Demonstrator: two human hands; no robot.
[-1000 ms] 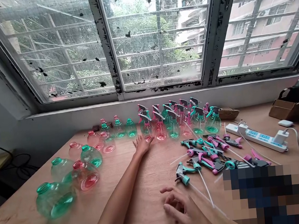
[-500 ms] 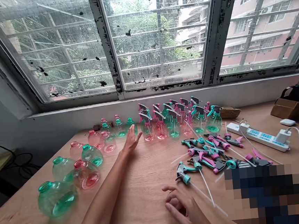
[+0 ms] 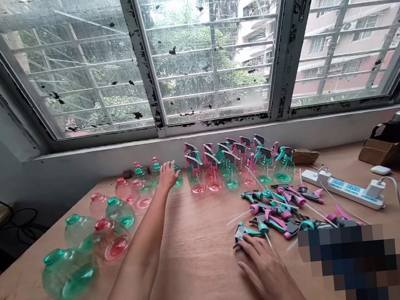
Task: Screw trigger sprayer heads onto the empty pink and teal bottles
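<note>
Behind everything we see the wide barred window (image 3: 212, 51) with its flaking black frame. Below it is the pale wooden table (image 3: 203, 271), smooth and faintly grained. At its left edge lie round clear-plastic bottles (image 3: 69, 273), green and pink, uncapped, with threaded necks. Under the sill stands a row of capped spray bottles (image 3: 230, 175), upright and close together. To the right lies a white power strip (image 3: 343, 188). Nearer us is a tangled pile of trigger heads (image 3: 281, 203), pink, teal and grey, trailing thin white dip tubes.

The left hand (image 3: 168, 174) stretches far out to the small uncapped green bottle (image 3: 179, 180) just left of that row. Its grip is open, fingers spread against the bottle and closed on nothing. The right hand (image 3: 266, 268) lies flat, its grip open too, fingers at the teal-and-grey trigger head (image 3: 240, 233) lying just apart from the pile.

We judge this the reaching step: one part under each hand, neither lifted. Taking hold would call for wrapping the slick, rounded bottle and pinching the head's hard collar clear of its floppy tube.
</note>
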